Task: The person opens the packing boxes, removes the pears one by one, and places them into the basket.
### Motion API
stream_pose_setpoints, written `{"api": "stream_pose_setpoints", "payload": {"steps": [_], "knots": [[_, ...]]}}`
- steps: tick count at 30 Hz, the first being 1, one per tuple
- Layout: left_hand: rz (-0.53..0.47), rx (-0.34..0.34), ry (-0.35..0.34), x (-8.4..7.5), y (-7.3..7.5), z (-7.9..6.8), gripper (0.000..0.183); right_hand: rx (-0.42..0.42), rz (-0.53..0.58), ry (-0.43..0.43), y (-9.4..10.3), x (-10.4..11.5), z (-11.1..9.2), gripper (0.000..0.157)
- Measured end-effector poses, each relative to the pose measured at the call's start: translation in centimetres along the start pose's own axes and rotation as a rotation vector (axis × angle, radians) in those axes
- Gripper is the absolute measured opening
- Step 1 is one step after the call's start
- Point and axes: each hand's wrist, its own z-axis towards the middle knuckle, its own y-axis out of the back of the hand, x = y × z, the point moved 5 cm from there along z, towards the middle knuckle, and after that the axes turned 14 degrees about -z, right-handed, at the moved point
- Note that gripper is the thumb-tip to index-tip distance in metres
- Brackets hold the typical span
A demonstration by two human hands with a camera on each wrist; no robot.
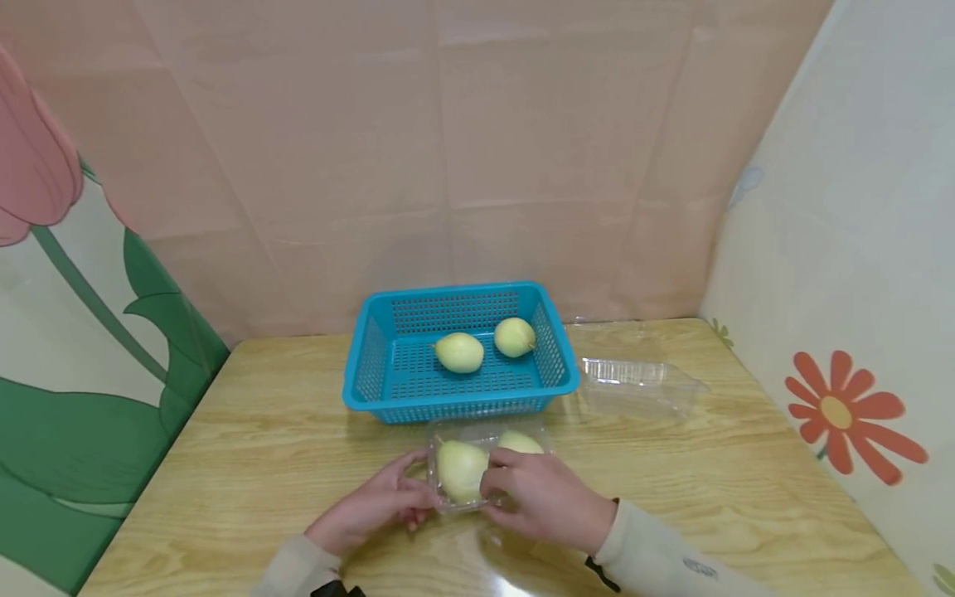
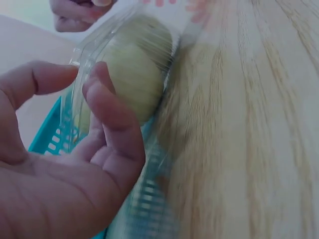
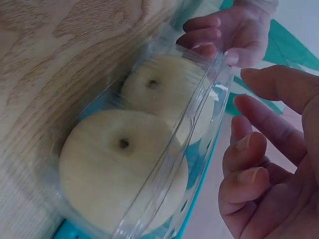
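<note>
A clear plastic clamshell box (image 1: 448,505) with its lid over two pale yellow-green pears (image 1: 460,473) stands on the table in front of the blue basket. My left hand (image 1: 376,502) is at the box's left front corner, its thumb and fingers pinching the rim (image 3: 219,67). Over the right front part of the box is my right hand (image 1: 548,502), fingers loosely bent. In the right wrist view the fingertips (image 3: 244,142) of that hand are a little apart from the rim and hold nothing. It partly hides the right-hand pear (image 1: 520,442) in the head view.
Directly behind the box, the blue plastic basket (image 1: 462,406) holds two more pears (image 1: 459,353). A second clear plastic box (image 1: 634,385), lid raised, lies right of the basket. The wooden table (image 1: 276,414) meets a pink backdrop behind and a flowered panel (image 1: 836,249) at right.
</note>
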Motion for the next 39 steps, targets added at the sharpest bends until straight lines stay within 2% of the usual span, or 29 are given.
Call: {"api": "stream_pose_setpoints", "payload": {"steps": [7, 19, 26, 32, 35, 39], "knots": [[-0.019, 0.074, 0.004, 0.1, 0.1, -0.2, 0.09, 0.036, -0.011, 0.022, -0.5, 0.9, 0.8, 0.009], [-0.03, 0.103, 0.002, 0.5, -0.2, -0.1, 0.091, 0.033, -0.122, 0.116, -1.9, 2.7, 2.4, 0.009], [-0.026, 0.084, -0.015, 0.6, -0.1, 0.1, 0.089, -0.019, -0.235, 0.149, -2.3, 3.4, 3.0, 0.008], [-0.03, 0.081, -0.027, 0.8, 0.0, 0.3, 0.081, -0.047, -0.267, 0.162, -2.6, 3.7, 3.4, 0.008], [-0.044, 0.068, -0.021, 1.0, 0.1, 0.4, 0.075, -0.043, -0.275, 0.167, -2.9, 3.9, 3.6, 0.006], [-0.075, 0.047, -0.009, 1.2, 0.2, 0.4, 0.057, -0.083, -0.401, 0.203, -2.9, 4.4, 3.7, 0.006]]}}
